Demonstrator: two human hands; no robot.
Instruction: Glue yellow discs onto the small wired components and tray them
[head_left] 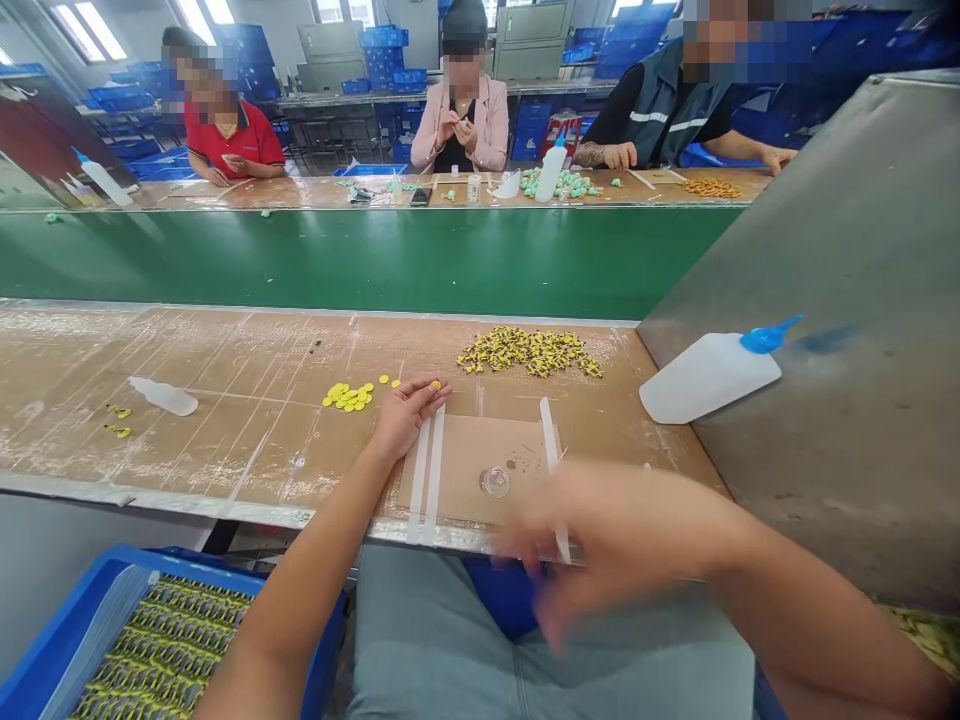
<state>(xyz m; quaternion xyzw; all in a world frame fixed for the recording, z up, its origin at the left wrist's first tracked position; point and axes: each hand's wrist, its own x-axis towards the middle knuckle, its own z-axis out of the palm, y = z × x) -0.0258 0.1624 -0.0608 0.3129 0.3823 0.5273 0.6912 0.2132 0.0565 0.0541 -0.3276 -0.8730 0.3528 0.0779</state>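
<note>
In the head view, the left hand is nearly closed at the fingertips, pinching a small yellow disc just above the desk, by the far left corner of a cardboard sheet. The right hand is blurred over the near edge of the desk, its fingers pointing down and to the left; whether it has hold of anything, and how far open it is, I cannot tell. A pile of yellow discs lies to the left of the left hand, with a couple of loose ones between. Beyond the sheet is a heap of small yellow-and-black pieces. White tape strips run along both sides of the sheet, and a small clear round dish sits on it. To the right, a white bottle with a blue nozzle is tilted beside a metal panel. A smaller bottle lies far left. Below the desk, a blue crate holds rows of yellow-and-black pieces. Across a green surface, three people sit at another worktop.
</note>
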